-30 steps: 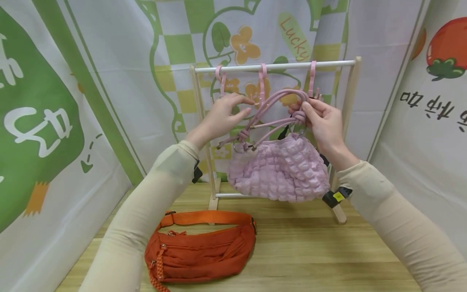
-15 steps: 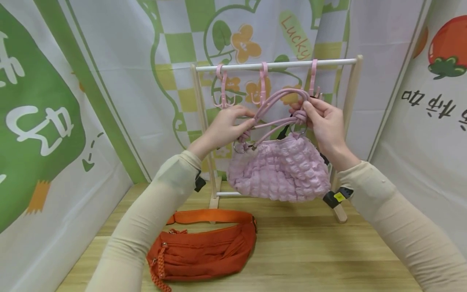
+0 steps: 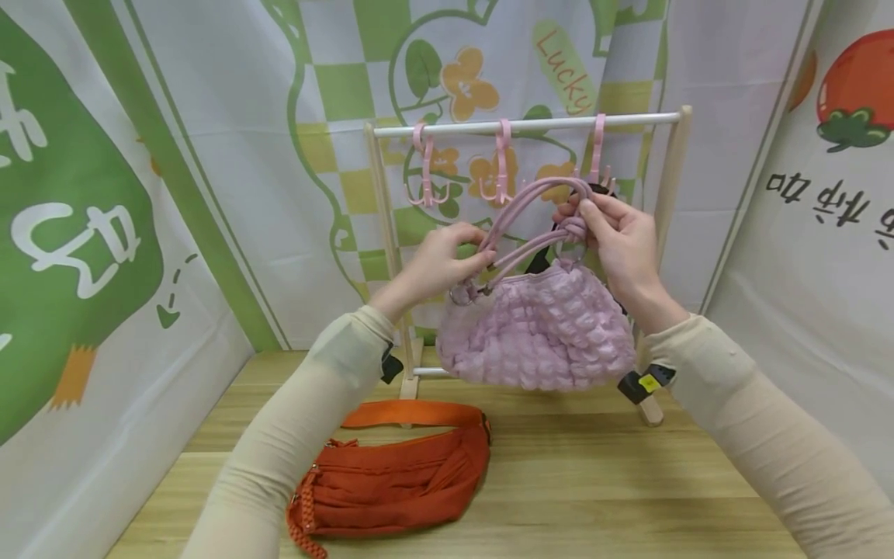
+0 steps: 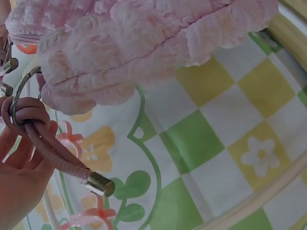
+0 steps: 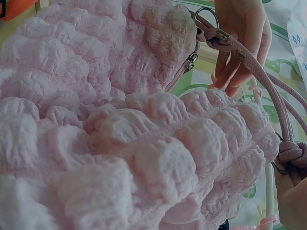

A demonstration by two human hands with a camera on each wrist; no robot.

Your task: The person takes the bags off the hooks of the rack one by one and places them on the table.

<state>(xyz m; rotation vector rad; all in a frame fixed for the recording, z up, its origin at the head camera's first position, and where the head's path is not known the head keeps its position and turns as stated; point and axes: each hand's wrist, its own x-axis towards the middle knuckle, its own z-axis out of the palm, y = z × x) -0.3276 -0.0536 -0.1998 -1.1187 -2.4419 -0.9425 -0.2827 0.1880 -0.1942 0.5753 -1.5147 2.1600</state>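
A puffy pink handbag hangs in the air in front of a rack, its cord handles arched above it. My right hand pinches those cords beside the right knot. At the left end, my left hand holds the cords between thumb and fingers. In the left wrist view a cord knot passes through a metal ring, with the fingers close behind it and a metal-tipped cord end sticking out. The bag's zipper pull shows in the right wrist view.
The wooden rack has a white top rail carrying a left pink hook, a middle hook and a right hook. Something black hangs behind the handbag. An orange waist bag lies on the wooden table.
My left hand has come down from beside the hooks onto the left end of the cords and now grips them. The handbag dips slightly; my right hand keeps its hold.
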